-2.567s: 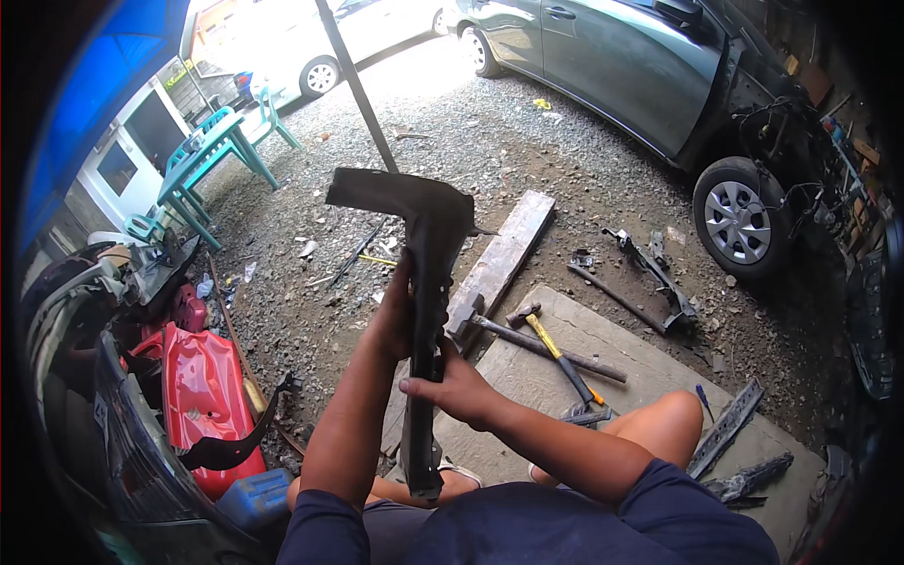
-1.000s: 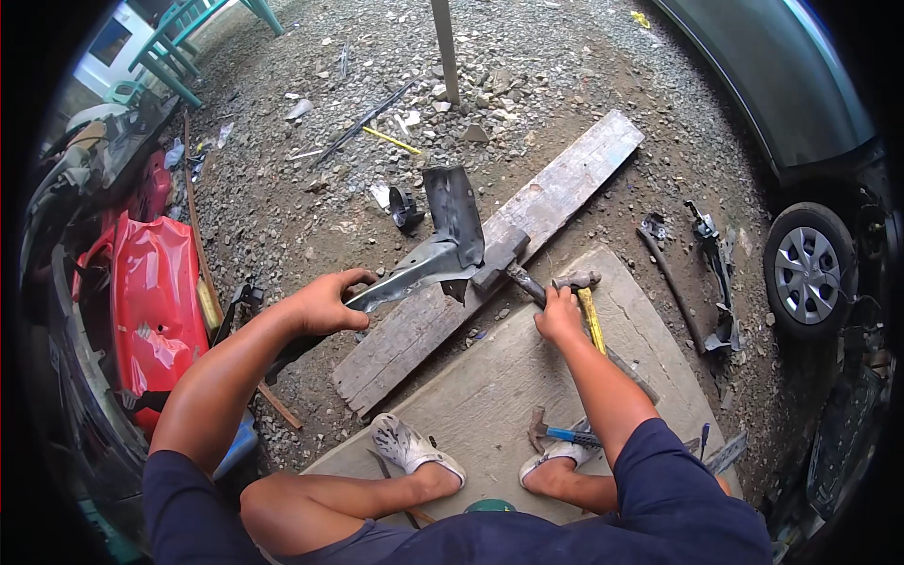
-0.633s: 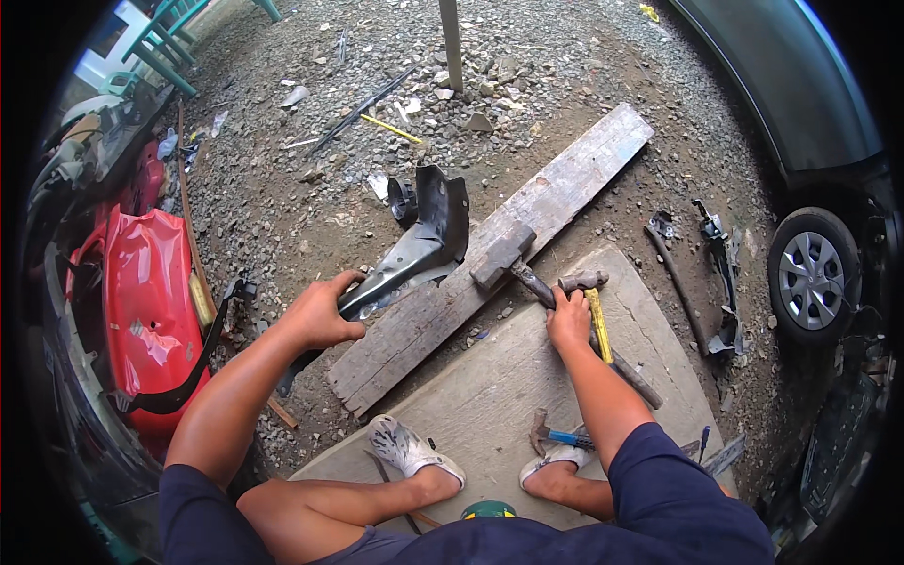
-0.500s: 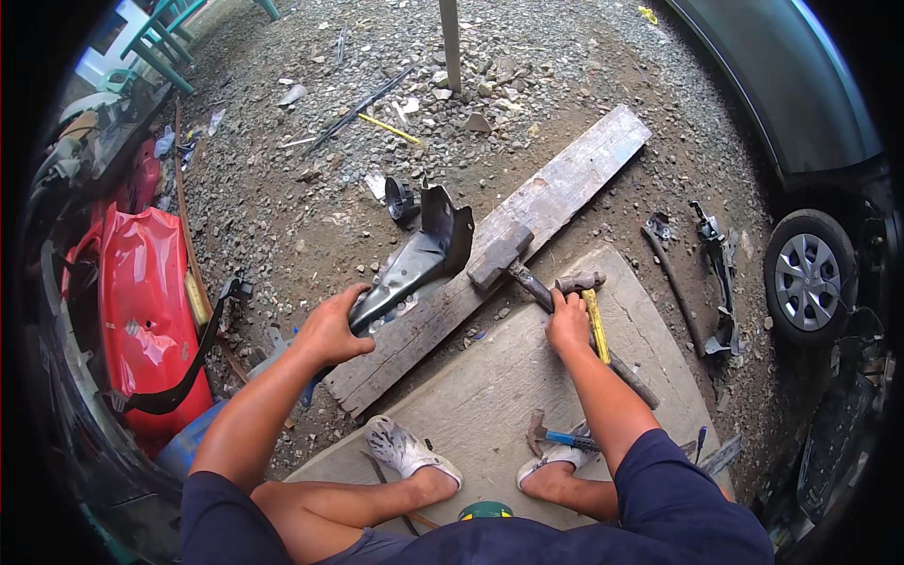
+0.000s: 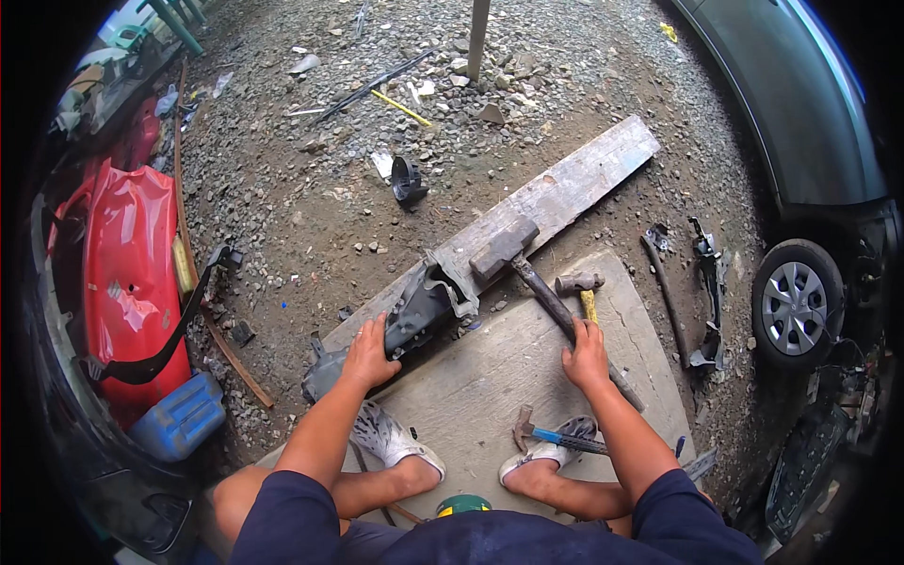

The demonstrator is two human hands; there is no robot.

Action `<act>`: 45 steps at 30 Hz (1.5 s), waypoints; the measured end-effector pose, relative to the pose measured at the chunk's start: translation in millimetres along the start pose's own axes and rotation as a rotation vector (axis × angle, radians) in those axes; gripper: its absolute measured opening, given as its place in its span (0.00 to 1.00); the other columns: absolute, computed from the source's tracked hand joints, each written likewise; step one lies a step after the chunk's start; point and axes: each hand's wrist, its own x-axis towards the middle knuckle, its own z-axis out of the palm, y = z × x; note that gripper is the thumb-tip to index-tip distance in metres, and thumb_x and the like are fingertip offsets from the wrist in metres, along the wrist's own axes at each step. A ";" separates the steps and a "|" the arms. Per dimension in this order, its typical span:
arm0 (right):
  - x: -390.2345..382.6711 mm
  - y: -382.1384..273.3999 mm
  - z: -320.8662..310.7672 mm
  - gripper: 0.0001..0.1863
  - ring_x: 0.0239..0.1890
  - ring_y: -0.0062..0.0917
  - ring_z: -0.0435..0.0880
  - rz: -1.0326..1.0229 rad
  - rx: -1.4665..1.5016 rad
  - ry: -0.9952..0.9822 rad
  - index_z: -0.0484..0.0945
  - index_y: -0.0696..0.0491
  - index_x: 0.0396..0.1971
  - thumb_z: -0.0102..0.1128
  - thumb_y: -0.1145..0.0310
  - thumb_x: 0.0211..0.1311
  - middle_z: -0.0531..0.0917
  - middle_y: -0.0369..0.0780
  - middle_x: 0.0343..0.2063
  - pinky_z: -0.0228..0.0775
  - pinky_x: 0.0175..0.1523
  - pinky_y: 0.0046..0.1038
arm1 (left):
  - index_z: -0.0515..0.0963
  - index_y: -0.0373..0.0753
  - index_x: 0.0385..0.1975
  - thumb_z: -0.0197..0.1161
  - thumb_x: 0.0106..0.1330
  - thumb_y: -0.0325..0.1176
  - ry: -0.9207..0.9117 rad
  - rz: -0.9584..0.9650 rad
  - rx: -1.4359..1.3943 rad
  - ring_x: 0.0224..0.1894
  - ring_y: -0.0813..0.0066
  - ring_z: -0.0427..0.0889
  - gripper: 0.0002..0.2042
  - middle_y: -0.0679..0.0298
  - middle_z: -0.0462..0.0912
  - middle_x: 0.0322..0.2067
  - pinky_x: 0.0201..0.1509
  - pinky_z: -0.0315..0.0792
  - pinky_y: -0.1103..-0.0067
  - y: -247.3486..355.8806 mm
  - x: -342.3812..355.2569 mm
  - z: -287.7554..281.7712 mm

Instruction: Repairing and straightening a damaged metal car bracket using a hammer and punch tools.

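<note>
My left hand (image 5: pixel 370 357) grips a dented dark metal car panel part (image 5: pixel 421 309), its thumb along the near side. The part lies along a weathered wooden plank (image 5: pixel 574 188), its torn bright edge close to a sledgehammer head (image 5: pixel 505 249). My right hand (image 5: pixel 588 358) is closed around the sledgehammer's dark handle, whose end (image 5: pixel 626 388) slants toward me; the head rests on the plank. Just beyond that hand lies a yellow-handled ball-peen hammer (image 5: pixel 579 282), its handle partly hidden by my fingers. A blue-handled claw hammer (image 5: pixel 556 436) lies beside my right shoe.
Under my feet is a worn slab (image 5: pixel 471 377). A red body panel (image 5: pixel 132 273) and a blue jug (image 5: pixel 179 417) are at left. At right stand a dark car (image 5: pixel 800 122) and its wheel (image 5: pixel 799 299). A post (image 5: pixel 478 38) and black round part (image 5: pixel 406 179) are ahead.
The metal part has been turned over and drawn toward me, now lying lower along the plank. My left hand moved with it. The right hand has slid slightly down the sledgehammer handle.
</note>
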 end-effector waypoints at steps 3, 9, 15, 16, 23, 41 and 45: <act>-5.1 3.9 -6.4 0.40 0.68 0.51 0.70 -0.039 -0.042 0.003 0.67 0.55 0.72 0.71 0.71 0.57 0.71 0.53 0.65 0.66 0.73 0.46 | 0.56 0.36 0.78 0.79 0.48 0.38 0.033 -0.024 -0.023 0.70 0.45 0.71 0.54 0.48 0.70 0.64 0.75 0.69 0.60 -1.6 2.2 -4.6; -20.9 39.6 -11.3 0.41 0.67 0.52 0.72 0.149 -0.132 0.086 0.67 0.55 0.72 0.72 0.68 0.58 0.73 0.54 0.63 0.67 0.71 0.48 | 0.59 0.37 0.76 0.79 0.49 0.39 0.091 -0.062 -0.083 0.72 0.47 0.69 0.51 0.50 0.69 0.66 0.75 0.67 0.58 4.7 15.3 -7.9; -26.8 59.9 5.1 0.36 0.64 0.54 0.75 0.345 -0.193 -0.132 0.71 0.58 0.67 0.73 0.65 0.58 0.77 0.56 0.58 0.70 0.69 0.47 | 0.56 0.36 0.78 0.80 0.49 0.38 -0.004 -0.097 -0.026 0.74 0.47 0.67 0.54 0.49 0.68 0.69 0.77 0.66 0.57 10.4 12.0 -7.2; -25.8 59.3 6.7 0.36 0.64 0.54 0.74 0.394 -0.199 -0.135 0.72 0.58 0.67 0.73 0.66 0.58 0.77 0.56 0.58 0.70 0.69 0.47 | 0.56 0.36 0.78 0.80 0.49 0.38 0.025 -0.095 -0.040 0.74 0.47 0.67 0.54 0.48 0.68 0.70 0.77 0.66 0.58 10.2 11.2 -6.4; -4.3 16.6 -1.8 0.35 0.63 0.51 0.74 0.072 -0.175 0.252 0.71 0.55 0.67 0.69 0.72 0.57 0.75 0.51 0.58 0.70 0.69 0.47 | 0.60 0.34 0.76 0.79 0.46 0.38 0.003 -0.005 -0.170 0.72 0.46 0.72 0.52 0.43 0.73 0.68 0.77 0.68 0.65 -17.1 14.1 -34.1; 150.3 -107.5 34.8 0.30 0.53 0.53 0.87 0.071 0.224 -0.154 0.75 0.58 0.59 0.66 0.62 0.57 0.88 0.58 0.47 0.79 0.59 0.46 | 0.67 0.34 0.71 0.78 0.43 0.38 -0.071 -0.049 -0.239 0.62 0.45 0.81 0.49 0.41 0.82 0.59 0.69 0.74 0.64 9.4 30.6 -141.4; 129.1 -114.0 25.8 0.28 0.51 0.52 0.88 0.031 0.630 -0.565 0.82 0.59 0.53 0.72 0.62 0.53 0.89 0.55 0.44 0.80 0.55 0.43 | 0.65 0.33 0.71 0.78 0.42 0.38 0.065 -0.008 -0.225 0.62 0.43 0.81 0.50 0.40 0.81 0.58 0.69 0.74 0.63 27.0 31.6 -124.2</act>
